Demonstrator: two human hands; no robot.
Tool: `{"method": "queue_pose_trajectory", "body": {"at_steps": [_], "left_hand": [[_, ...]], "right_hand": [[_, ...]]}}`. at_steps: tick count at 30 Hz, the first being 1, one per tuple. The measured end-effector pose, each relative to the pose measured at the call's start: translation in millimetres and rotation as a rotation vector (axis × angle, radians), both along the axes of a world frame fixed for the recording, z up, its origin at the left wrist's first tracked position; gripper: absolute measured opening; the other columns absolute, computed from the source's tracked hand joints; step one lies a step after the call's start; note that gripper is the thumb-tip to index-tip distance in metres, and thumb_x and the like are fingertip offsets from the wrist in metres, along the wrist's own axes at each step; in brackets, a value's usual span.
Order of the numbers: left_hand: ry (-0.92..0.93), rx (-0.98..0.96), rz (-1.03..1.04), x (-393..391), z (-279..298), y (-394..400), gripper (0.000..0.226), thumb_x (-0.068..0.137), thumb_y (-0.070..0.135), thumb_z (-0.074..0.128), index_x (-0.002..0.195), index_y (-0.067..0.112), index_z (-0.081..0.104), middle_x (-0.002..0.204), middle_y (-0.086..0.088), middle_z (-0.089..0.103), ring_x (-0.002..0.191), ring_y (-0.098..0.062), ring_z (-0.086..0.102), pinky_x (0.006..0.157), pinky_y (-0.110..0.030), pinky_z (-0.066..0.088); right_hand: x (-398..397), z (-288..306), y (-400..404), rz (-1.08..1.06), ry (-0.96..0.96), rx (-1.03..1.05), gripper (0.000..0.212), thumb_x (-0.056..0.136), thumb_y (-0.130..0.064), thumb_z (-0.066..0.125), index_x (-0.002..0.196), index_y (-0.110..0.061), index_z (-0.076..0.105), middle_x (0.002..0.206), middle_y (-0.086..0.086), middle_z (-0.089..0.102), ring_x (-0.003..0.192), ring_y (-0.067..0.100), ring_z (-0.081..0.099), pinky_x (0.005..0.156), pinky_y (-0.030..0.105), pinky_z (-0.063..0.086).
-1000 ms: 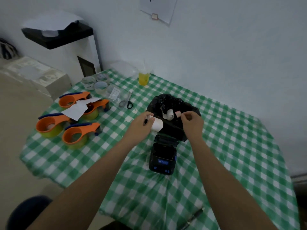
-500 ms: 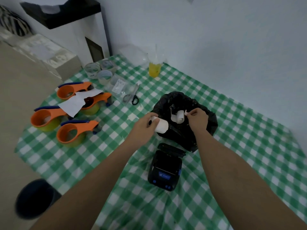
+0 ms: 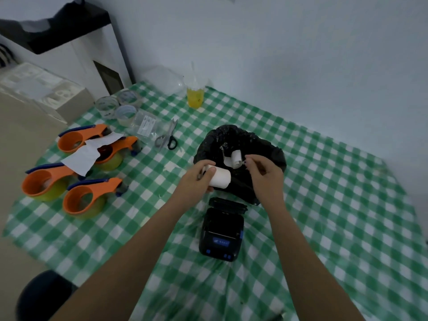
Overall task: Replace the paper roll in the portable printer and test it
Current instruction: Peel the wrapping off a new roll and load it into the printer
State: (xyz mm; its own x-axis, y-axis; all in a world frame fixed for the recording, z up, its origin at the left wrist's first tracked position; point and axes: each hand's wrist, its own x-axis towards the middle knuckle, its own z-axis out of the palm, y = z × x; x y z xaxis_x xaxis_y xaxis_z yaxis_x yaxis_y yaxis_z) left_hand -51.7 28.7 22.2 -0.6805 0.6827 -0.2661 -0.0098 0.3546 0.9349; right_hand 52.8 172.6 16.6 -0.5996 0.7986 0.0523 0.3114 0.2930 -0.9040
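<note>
Head view: two hands work over a black bag on the green checked worktop [image 3: 324,181].

The left hand [image 3: 196,179] is wrapped around a white paper roll [image 3: 220,178], just above the black printer [image 3: 221,232], whose lid is flipped open (it sits on the worktop between both arms). The right hand [image 3: 264,172] has its fingers curled, and I cannot tell if it pinches anything. It is right beside an old small roll [image 3: 235,158] lying on the black bag [image 3: 254,144]. Four orange tape holders [image 3: 90,198] and scissors [image 3: 168,137] lie off to the left.

Packing workspace: tape dispensers [image 3: 92,200] on checked tablecloth [image 3: 324,205]
</note>
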Motion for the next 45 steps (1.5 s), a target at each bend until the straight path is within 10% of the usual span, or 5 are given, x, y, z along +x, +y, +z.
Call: {"method": "queue_pose_trajectory", "body": {"at_steps": [6,22,28,38,45], "left_hand": [[-0.013,0.014,-0.159,25.2,5.5,-9.4,0.018,0.096,0.031,0.042,0.11,0.029,0.054,0.105,-0.005,0.057,0.085,-0.018,0.063,0.071,-0.029,0.058],[0.042,-0.045,-0.553,64.5,-7.6,-53.9,0.067,0.086,0.013,0.055,0.139,0.038,0.022,0.129,0.005,0.05,0.112,-0.012,0.057,0.091,-0.04,0.055],[0.228,0.03,-0.365,65.8,-9.4,-51.0,0.06,0.081,0.03,0.068,0.131,0.029,0.034,0.117,0.007,0.053,0.1,-0.012,0.06,0.082,-0.034,0.056],[0.085,-0.108,-0.708,38.5,12.8,-49.3,0.065,0.076,0.018,0.074,0.124,0.039,0.035,0.109,0.016,0.049,0.1,-0.006,0.056,0.078,-0.023,0.049],[0.06,-0.239,-0.82,31.7,12.9,-38.7,0.092,0.072,0.014,0.077,0.138,0.037,0.017,0.114,0.0,0.06,0.107,-0.021,0.06,0.091,-0.042,0.052]], "right_hand": [[45.9,-10.0,-46.2,0.366,-0.137,0.169,0.054,0.083,-0.027,0.069,0.133,-0.02,0.05,0.139,-0.001,0.051,0.13,0.012,0.044,0.108,0.029,0.037],[80.2,-5.5,-108.4,-0.067,0.039,-0.506,0.03,0.082,-0.026,0.07,0.104,-0.016,0.052,0.092,0.009,0.071,0.068,0.006,0.069,0.054,0.015,0.052],[86.0,3.0,-110.8,0.028,0.046,-0.637,0.021,0.092,-0.008,0.048,0.11,-0.013,0.057,0.108,0.018,0.069,0.098,0.024,0.068,0.083,0.031,0.056],[97.8,15.9,-83.4,0.356,-0.352,0.625,0.041,0.078,-0.027,0.071,0.115,-0.016,0.057,0.114,0.005,0.059,0.1,0.024,0.057,0.072,0.033,0.052],[99.4,-3.2,-72.2,0.5,-0.389,0.903,0.047,0.077,-0.036,0.065,0.122,-0.021,0.057,0.124,0.011,0.059,0.112,0.024,0.047,0.086,0.04,0.052]]}}
